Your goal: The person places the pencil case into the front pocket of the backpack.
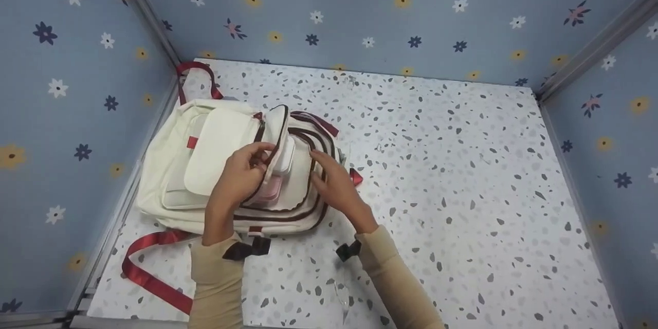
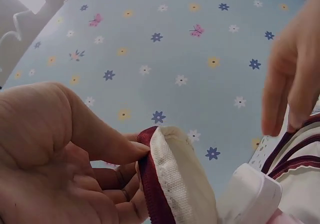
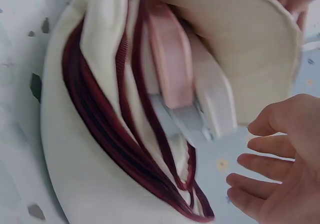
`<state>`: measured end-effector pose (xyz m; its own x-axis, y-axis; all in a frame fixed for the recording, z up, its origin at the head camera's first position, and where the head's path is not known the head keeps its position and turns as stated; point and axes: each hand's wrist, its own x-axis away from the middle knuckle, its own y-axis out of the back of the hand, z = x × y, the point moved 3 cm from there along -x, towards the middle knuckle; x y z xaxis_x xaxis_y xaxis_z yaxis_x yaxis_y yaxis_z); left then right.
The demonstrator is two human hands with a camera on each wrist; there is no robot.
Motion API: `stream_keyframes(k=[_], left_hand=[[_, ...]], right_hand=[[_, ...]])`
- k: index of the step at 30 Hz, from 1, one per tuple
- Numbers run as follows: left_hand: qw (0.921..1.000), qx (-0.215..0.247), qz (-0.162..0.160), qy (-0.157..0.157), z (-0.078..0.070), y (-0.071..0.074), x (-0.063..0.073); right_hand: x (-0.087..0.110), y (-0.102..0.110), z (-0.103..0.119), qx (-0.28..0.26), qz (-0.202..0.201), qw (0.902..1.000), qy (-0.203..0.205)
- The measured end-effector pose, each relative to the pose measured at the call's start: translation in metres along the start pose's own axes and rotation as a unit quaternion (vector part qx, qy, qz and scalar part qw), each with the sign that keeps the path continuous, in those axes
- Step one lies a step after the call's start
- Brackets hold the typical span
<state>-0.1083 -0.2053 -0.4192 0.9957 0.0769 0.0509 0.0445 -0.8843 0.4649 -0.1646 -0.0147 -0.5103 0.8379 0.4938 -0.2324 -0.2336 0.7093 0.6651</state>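
Note:
A cream backpack (image 1: 159,190) with dark red zipper trim lies on the speckled tabletop, its front pocket unzipped. My left hand (image 1: 237,177) pinches the trimmed edge of the pocket flap (image 2: 182,176) between thumb and fingers and holds it raised. Inside the pocket stand a white rounded case (image 1: 286,157) and a pink one (image 3: 172,59); some greyish items (image 3: 182,119) beside them are too blurred to name. Near the pocket's opposite zipper edge is my right hand (image 1: 339,185), fingers extended and slightly spread (image 3: 287,159), with nothing in its grasp.
Red straps (image 1: 154,282) extend from the backpack at the table's left side. The speckled tabletop (image 1: 452,190) stretches to the right. Blue flower-patterned panels (image 1: 360,15) enclose the back and both sides.

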Motion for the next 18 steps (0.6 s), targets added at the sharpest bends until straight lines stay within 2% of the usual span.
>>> stream_keyframes(k=[9, 18], left_hand=[[0.9936, -0.108, -0.005, -0.032, -0.005, -0.022, -0.003], [0.9796, -0.2, -0.002, -0.023, -0.005, -0.049, -0.002]], right_hand=[[0.012, 0.033, -0.021, -0.023, -0.06, 0.997, -0.043], [0.021, 0.05, -0.037, -0.014, -0.089, 0.993, -0.075]])
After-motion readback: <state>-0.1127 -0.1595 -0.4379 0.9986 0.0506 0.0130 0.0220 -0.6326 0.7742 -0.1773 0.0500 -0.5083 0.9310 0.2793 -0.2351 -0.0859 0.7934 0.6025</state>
